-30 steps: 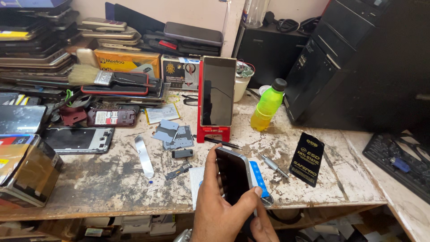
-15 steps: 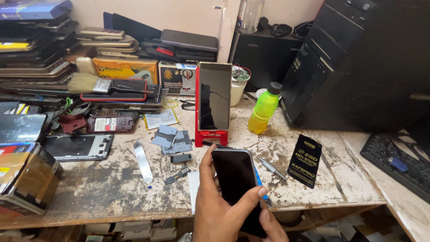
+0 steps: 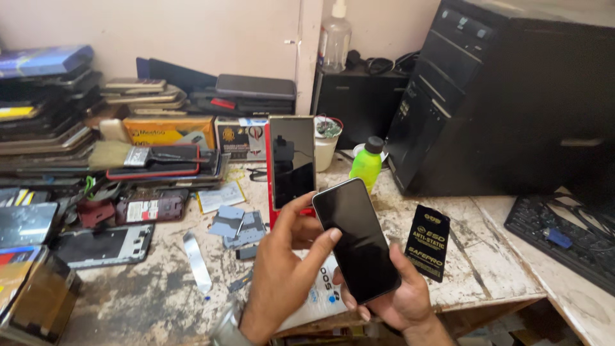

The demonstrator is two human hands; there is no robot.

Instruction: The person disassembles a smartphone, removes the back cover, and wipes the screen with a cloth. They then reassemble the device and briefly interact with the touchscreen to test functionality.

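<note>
Black phone I hold in both hands: right hand grasps it underneath, left hand grips its left edge, above the desk.

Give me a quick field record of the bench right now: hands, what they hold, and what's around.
left hand: fingers on the phone's left edge and screen
right hand: cradles the phone from below
phone: dark screen, tilted, held above the bench edge
behind phone: upright phone in red stand
right of phone: black packet flat on bench
further back: green bottle
far left: stacked phones
bench: worn, stained
</note>
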